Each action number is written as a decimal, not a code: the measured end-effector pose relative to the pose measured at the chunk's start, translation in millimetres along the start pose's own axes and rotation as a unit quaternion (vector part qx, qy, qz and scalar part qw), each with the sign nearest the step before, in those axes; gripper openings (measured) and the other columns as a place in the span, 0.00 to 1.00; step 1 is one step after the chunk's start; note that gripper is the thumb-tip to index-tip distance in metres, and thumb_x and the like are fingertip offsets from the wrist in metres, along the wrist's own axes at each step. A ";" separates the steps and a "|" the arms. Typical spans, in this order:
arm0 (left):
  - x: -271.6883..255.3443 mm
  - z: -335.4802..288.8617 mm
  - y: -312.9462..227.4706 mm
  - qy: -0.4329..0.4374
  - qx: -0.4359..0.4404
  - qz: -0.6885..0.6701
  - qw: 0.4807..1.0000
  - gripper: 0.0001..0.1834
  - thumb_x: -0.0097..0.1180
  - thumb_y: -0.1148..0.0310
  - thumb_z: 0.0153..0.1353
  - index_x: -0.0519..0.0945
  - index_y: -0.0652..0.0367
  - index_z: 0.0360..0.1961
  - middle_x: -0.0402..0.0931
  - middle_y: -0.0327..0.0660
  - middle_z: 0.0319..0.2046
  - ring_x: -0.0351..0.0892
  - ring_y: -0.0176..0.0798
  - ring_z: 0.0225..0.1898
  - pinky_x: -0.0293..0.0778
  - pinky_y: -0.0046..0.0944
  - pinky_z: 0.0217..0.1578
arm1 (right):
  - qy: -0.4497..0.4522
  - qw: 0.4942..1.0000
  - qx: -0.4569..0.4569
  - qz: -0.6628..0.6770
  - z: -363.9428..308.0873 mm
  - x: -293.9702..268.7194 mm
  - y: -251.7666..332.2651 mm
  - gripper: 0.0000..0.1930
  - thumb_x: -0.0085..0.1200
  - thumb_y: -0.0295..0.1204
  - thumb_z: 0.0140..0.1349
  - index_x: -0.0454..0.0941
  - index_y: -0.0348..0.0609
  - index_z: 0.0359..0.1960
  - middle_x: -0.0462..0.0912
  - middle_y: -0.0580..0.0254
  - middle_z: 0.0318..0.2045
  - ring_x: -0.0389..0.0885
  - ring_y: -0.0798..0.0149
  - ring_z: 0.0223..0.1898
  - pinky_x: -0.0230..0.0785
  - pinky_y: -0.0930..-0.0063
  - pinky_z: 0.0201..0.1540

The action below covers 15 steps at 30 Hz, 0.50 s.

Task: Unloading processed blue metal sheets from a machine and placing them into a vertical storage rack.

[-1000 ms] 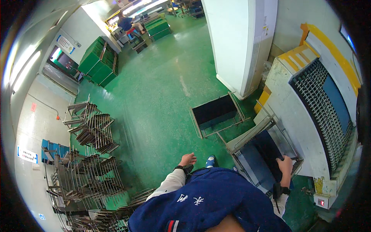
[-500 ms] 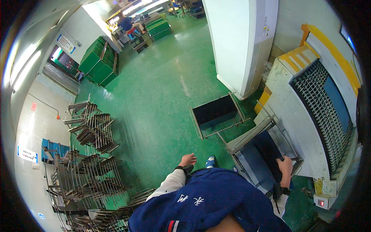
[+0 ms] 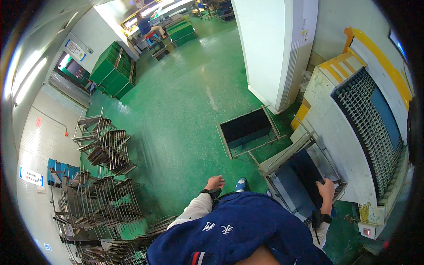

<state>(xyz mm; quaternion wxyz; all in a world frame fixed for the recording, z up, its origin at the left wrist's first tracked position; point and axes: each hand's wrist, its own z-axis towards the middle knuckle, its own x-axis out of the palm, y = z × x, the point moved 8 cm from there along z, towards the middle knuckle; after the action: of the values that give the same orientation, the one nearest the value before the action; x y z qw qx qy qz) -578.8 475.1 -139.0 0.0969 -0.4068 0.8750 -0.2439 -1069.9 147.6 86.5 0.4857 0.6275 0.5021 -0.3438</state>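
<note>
Navy garment: the person's own torso, in a navy top (image 3: 247, 221) with pale sleeves, filled the near edge.
Left hand: the left hand (image 3: 215, 182) was released, fingers loosely apart, over the floor just left of a blue-and-white shoe (image 3: 240, 183).
Right hand: the right hand (image 3: 327, 190) rested its fingers on the edge of the dark panels (image 3: 305, 170); whether it gripped one, one cannot tell.
Dark panels: they stood inside a metal rack (image 3: 280, 157), near and to the right, beside the machine.
Machine: a pale machine (image 3: 333, 148) with yellow trim stood at the right, its roller bed (image 3: 364, 119) bearing a blue sheet (image 3: 383, 112).
Left side: many metal frames (image 3: 104, 203) stood clustered near the left wall.
Second rack: another rack (image 3: 223, 141) of dark panels stood on the green floor (image 3: 181, 101), a little farther than the first.
White column: a tall white column (image 3: 269, 48) rose beyond it.
Far left: green bins (image 3: 104, 70) stood by the wall.
Far end: a seated co-worker (image 3: 144, 26) was at a lit bench, beside a green crate (image 3: 181, 33).
</note>
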 end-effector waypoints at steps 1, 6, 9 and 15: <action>0.6 -0.4 -0.2 0.001 0.000 -0.005 1.000 0.16 0.49 0.62 0.57 0.69 0.60 0.43 0.74 0.45 0.36 0.76 0.40 0.29 0.72 0.37 0.25 | -0.003 1.000 0.003 -0.004 0.3 -0.2 -0.7 0.22 0.59 0.41 0.44 0.77 0.37 0.37 0.78 0.45 0.36 0.75 0.47 0.41 0.66 0.60 0.43; 1.1 -1.1 -1.6 0.001 0.000 0.004 1.000 0.17 0.49 0.61 0.58 0.68 0.61 0.43 0.74 0.45 0.36 0.75 0.40 0.29 0.71 0.37 0.25 | -0.006 1.000 -0.002 0.000 0.6 0.1 -0.6 0.22 0.59 0.41 0.44 0.77 0.36 0.38 0.78 0.45 0.36 0.76 0.47 0.40 0.66 0.60 0.43; 2.2 -0.9 -2.1 0.008 -0.003 -0.001 1.000 0.17 0.49 0.61 0.58 0.68 0.61 0.43 0.74 0.45 0.36 0.75 0.40 0.30 0.71 0.37 0.26 | 0.000 1.000 0.008 0.014 0.5 0.6 -2.2 0.22 0.59 0.40 0.44 0.77 0.36 0.38 0.78 0.44 0.36 0.76 0.47 0.40 0.66 0.61 0.43; 1.9 0.4 -2.8 0.007 0.001 0.009 1.000 0.18 0.49 0.62 0.58 0.68 0.62 0.45 0.74 0.46 0.38 0.75 0.41 0.31 0.71 0.37 0.27 | -0.006 1.000 0.007 0.009 1.6 0.3 -2.6 0.22 0.60 0.41 0.43 0.77 0.36 0.37 0.78 0.44 0.36 0.76 0.47 0.40 0.66 0.61 0.43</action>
<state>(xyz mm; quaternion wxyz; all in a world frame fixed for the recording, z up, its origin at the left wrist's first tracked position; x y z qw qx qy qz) -578.0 472.0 -137.8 0.0934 -0.3971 0.8791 -0.2465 -1072.2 146.2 85.1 0.4875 0.6332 0.4909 -0.3471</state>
